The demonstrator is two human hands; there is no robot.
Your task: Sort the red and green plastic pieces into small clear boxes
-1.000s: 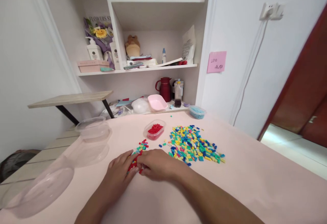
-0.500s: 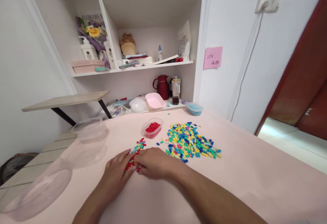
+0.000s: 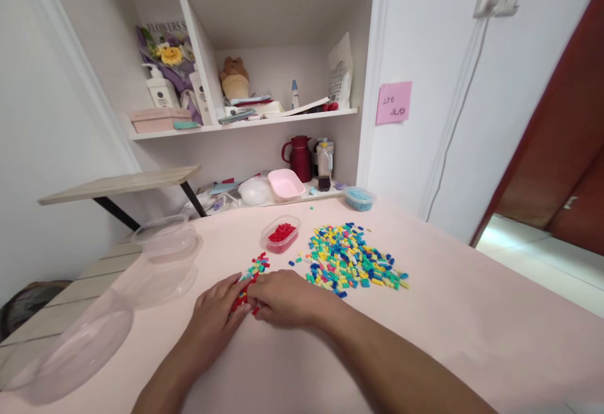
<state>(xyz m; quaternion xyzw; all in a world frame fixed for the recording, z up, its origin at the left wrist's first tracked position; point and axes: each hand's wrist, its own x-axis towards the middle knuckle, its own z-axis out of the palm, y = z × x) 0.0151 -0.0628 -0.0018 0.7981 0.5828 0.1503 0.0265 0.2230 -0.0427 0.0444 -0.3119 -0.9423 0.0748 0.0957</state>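
Left hand (image 3: 214,307): resting by the small mixed pile (image 3: 257,265), thumb and forefinger apart, red building bricks (image 3: 240,301) between them.
Right hand (image 3: 283,294): fingers curled narrow among those bricks; whether they pinch one is hidden.
Red-brick tub (image 3: 282,248): just beyond the small pile.
Large multicolored pile (image 3: 349,257): loose, right of the tub.
Table (image 3: 453,288): pale pink surface, clear containers (image 3: 85,351) at left.
Room: white shelving (image 3: 283,117), dark red jug (image 3: 301,161), pink note (image 3: 394,103) on the wall.

I see a dark red jug (image 3: 300,158) on the low shelf. A brown toy (image 3: 234,78), maybe a bear, sits higher up.
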